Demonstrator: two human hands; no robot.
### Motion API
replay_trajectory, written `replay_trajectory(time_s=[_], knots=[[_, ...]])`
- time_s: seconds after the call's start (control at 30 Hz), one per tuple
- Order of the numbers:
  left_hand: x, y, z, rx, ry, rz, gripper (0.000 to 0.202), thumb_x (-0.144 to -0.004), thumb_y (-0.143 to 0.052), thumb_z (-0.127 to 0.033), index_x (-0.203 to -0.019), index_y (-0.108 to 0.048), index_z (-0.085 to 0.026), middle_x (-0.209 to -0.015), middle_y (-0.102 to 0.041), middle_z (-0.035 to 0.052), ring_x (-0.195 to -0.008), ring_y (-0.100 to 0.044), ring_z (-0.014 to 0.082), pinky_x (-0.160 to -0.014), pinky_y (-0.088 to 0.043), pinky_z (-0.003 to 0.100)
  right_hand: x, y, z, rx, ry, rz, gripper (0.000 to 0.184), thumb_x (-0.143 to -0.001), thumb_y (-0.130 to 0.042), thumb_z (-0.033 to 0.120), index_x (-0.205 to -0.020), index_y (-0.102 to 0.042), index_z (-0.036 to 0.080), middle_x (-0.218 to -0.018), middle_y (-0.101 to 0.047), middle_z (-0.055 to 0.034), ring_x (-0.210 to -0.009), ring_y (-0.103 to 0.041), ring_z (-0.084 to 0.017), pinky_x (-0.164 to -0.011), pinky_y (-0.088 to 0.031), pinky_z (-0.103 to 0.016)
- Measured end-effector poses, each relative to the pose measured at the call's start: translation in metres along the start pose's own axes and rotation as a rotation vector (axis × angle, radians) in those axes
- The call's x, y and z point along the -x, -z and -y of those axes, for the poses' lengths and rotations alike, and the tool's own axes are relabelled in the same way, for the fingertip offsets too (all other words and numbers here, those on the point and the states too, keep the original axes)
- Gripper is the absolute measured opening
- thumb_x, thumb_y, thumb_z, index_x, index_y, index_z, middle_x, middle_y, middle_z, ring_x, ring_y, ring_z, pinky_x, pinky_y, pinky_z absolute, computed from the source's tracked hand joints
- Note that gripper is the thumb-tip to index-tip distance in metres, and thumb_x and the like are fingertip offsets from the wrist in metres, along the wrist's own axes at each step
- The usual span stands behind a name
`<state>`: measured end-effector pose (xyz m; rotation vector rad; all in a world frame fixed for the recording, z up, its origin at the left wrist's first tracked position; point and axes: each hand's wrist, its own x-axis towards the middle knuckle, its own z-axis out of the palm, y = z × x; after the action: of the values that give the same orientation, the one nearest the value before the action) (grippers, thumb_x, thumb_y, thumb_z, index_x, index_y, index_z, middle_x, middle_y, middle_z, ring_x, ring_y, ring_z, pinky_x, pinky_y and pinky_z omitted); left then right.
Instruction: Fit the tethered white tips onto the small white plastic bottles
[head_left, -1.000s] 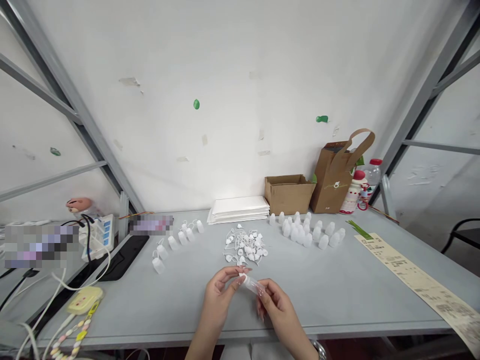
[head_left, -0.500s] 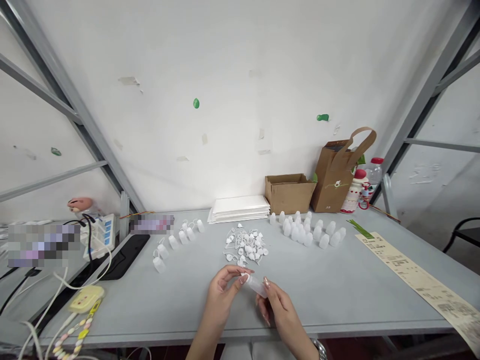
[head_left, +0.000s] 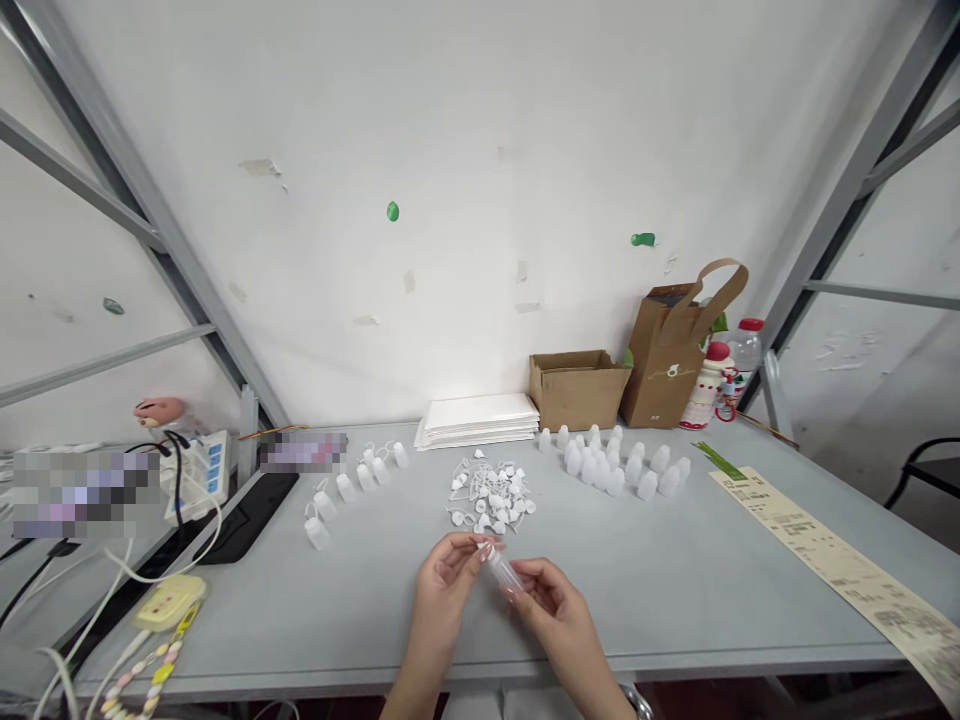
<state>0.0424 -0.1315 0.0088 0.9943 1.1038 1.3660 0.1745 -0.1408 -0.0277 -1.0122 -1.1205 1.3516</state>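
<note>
Near the table's front edge, both hands hold one small translucent plastic bottle (head_left: 505, 573), tilted with its top toward the left. My left hand (head_left: 448, 582) pinches a small white cap (head_left: 486, 548) at the bottle's neck; whether it is fully seated I cannot tell. My right hand (head_left: 551, 600) grips the bottle's lower end between thumb and fingers. Just beyond the hands lies a pile of white caps with straps (head_left: 491, 492). Capped bottles (head_left: 346, 488) stand in a slanting row to the left. Several bottles without straps (head_left: 600, 470) stand in a group at the right.
White flat packs (head_left: 478, 420) are stacked against the wall beside an open cardboard box (head_left: 579, 392) and a brown paper bag (head_left: 660, 375). A long printed paper strip (head_left: 817, 560) hangs over the right front edge. Cables and a power strip (head_left: 214, 470) occupy the left side.
My right hand has turned and shifted its hold, with the thumb now nearer the bottle's lower end. The bottle is tilted more steeply; my left hand stays at its neck.
</note>
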Motion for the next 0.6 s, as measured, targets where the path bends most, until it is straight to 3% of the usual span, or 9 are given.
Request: replay_trajectory(time_s=[0.2, 0.33, 0.43, 0.6], knots=[[0.001, 0.002, -0.005, -0.057, 0.001, 0.080, 0.018, -0.065, -0.066, -0.032, -0.074, -0.061, -0.016, -0.085, -0.070, 0.0088, -0.090, -0.062, 0.0231, -0.083, -0.045, 0.033, 0.000, 0.003, 0.003, 0.064, 0.052, -0.030, 0.033, -0.067, -0.064, 0.048, -0.081, -0.063, 0.018, -0.073, -0.059, -0.0022, -0.069, -0.054, -0.016, -0.065, -0.044, -0.026], [0.002, -0.001, -0.004, -0.028, -0.005, 0.117, 0.017, -0.067, -0.066, -0.031, -0.074, -0.060, -0.017, -0.086, -0.070, 0.0082, -0.090, -0.063, 0.0221, -0.084, -0.046, 0.033, -0.001, 0.004, 0.000, 0.085, 0.055, 0.033, 0.038, -0.080, -0.045, 0.053, -0.073, -0.059, 0.017, -0.055, -0.050, 0.0022, -0.051, -0.046, -0.011, -0.053, -0.038, -0.023], [0.002, -0.004, -0.001, 0.000, -0.010, 0.067, 0.018, -0.065, -0.067, -0.031, -0.073, -0.061, -0.017, -0.084, -0.071, 0.0076, -0.088, -0.063, 0.0220, -0.084, -0.046, 0.033, -0.001, 0.003, -0.001, 0.043, 0.041, 0.071, 0.043, -0.082, -0.040, 0.054, -0.067, -0.055, 0.017, -0.049, -0.045, 0.0041, -0.045, -0.041, -0.010, -0.048, -0.035, -0.023], [0.001, -0.002, 0.006, 0.027, -0.029, -0.068, 0.021, -0.063, -0.069, -0.033, -0.074, -0.063, -0.016, -0.083, -0.071, 0.0074, -0.086, -0.064, 0.0211, -0.082, -0.046, 0.031, 0.000, 0.001, 0.001, -0.039, 0.007, 0.064, 0.045, -0.073, -0.057, 0.052, -0.103, -0.055, 0.018, -0.064, -0.056, 0.0013, -0.056, -0.051, -0.013, -0.057, -0.042, -0.025]])
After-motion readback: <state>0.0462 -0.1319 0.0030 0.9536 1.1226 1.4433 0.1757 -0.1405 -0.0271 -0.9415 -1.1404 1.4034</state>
